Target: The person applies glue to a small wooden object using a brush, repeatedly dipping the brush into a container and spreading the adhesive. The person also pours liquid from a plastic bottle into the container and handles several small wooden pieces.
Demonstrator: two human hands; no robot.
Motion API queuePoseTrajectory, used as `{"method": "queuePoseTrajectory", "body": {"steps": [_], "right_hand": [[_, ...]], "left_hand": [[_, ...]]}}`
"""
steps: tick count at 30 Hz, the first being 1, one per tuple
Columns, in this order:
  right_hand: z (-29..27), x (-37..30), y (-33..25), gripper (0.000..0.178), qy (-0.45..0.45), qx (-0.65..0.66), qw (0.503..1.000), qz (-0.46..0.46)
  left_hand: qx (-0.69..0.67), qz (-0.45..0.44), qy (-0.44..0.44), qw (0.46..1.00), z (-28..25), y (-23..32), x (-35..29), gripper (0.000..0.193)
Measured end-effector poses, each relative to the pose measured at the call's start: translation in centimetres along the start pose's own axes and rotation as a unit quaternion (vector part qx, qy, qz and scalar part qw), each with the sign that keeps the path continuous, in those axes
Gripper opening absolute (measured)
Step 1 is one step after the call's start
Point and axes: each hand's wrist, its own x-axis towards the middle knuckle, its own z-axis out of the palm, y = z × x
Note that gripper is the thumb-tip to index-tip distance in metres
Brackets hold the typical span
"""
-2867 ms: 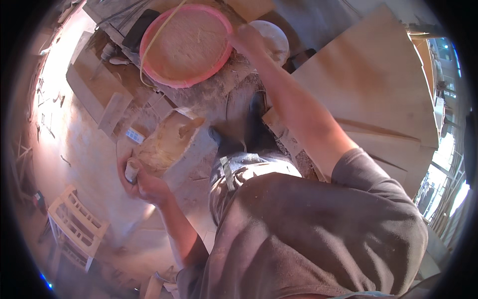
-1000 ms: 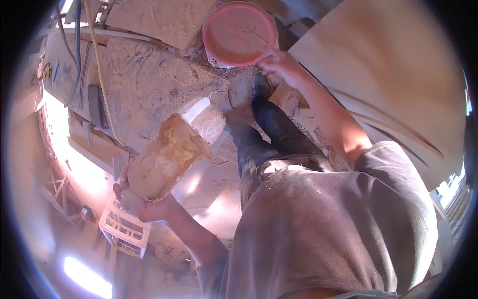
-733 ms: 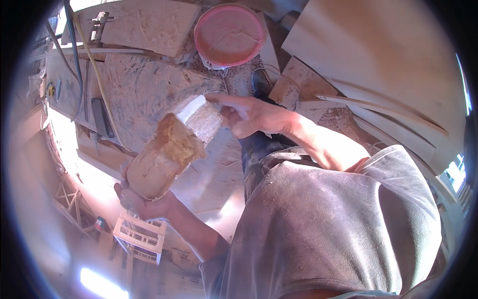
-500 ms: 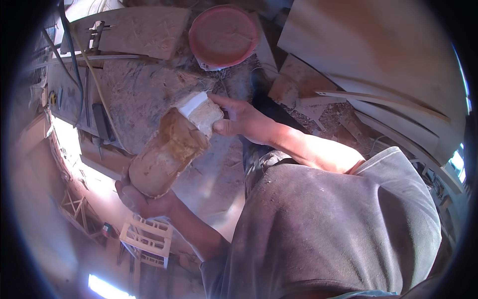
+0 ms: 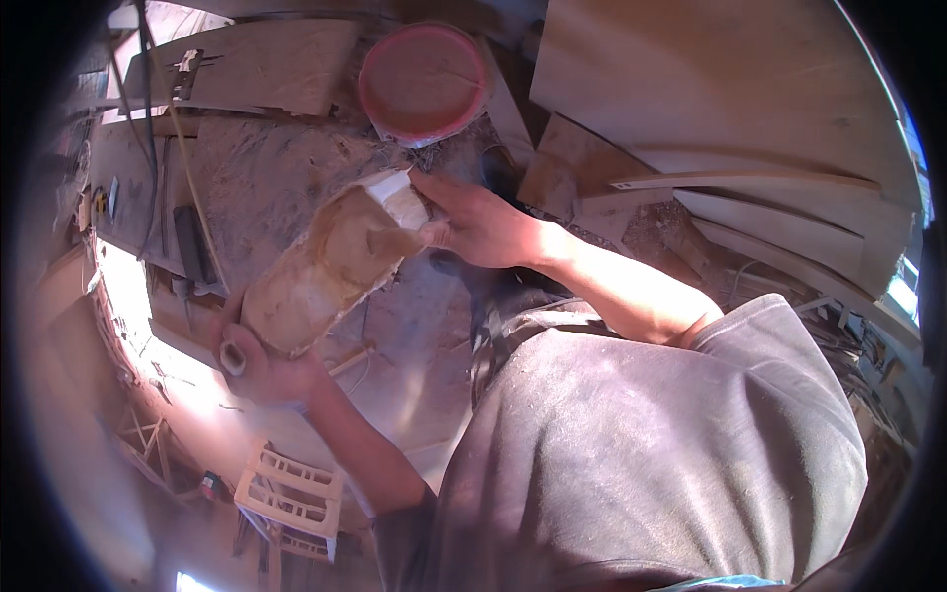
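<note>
A crusted, tan container (image 5: 326, 261), which looks like a jug or bottle cut open along one side, lies slantwise between my hands. Its inside is coated with something yellow-brown, thicker toward the upper right. A white band (image 5: 397, 192) crosses its upper right end, where my right hand (image 5: 483, 222) grips the rim between thumb and fingers. My left hand (image 5: 266, 370) cups the lower left end from beneath. By the left fingers shows a small pale round end (image 5: 233, 357) of something I cannot make out.
Beyond the container stands a pink-rimmed round tub (image 5: 424, 84) on a dusty surface. Large boards (image 5: 710, 89) and curved wooden strips (image 5: 750, 181) lean at the right. A pale wooden stool (image 5: 291, 488) is at the lower left; cables (image 5: 148, 128) hang at the upper left.
The container has shifted slightly left and turned more level, so more of its coated inside shows. Both hands have kept hold of it.
</note>
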Motion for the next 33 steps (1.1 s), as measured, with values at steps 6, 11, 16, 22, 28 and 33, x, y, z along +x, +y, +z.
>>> {"method": "queuePoseTrajectory", "body": {"steps": [6, 11, 16, 22, 28, 33], "right_hand": [[0.6, -0.5, -0.6, 0.067, 0.022, -0.034, 0.998, -0.049], [0.3, -0.5, -1.2, 0.072, -0.016, -0.029, 0.999, -0.038], [-2.2, 0.3, -2.7, 0.075, -0.103, 0.009, 0.991, -0.082], [-7.6, 4.0, -9.5, 0.077, -0.210, -0.552, 0.778, -0.213], [-9.0, 7.5, -9.5, 0.041, -0.162, -0.564, 0.640, -0.497], [-8.4, 7.6, -15.4, 0.027, -0.239, -0.617, 0.549, -0.510]], "left_hand": [[0.057, 0.070, -0.037, 0.995, -1.0, -1.0, -0.2, 0.035], [0.056, 0.058, -0.005, 0.997, -1.4, -2.0, 0.1, 0.033], [0.102, 0.104, -0.002, 0.989, -1.6, -1.5, 1.4, 0.029], [0.121, 0.185, -0.081, 0.972, -1.2, 0.3, 4.6, 0.023], [0.035, 0.061, -0.147, 0.987, 2.6, 4.9, 8.1, 0.031], [-0.046, -0.064, -0.201, 0.977, 2.2, 3.7, 11.4, 0.032]]}}
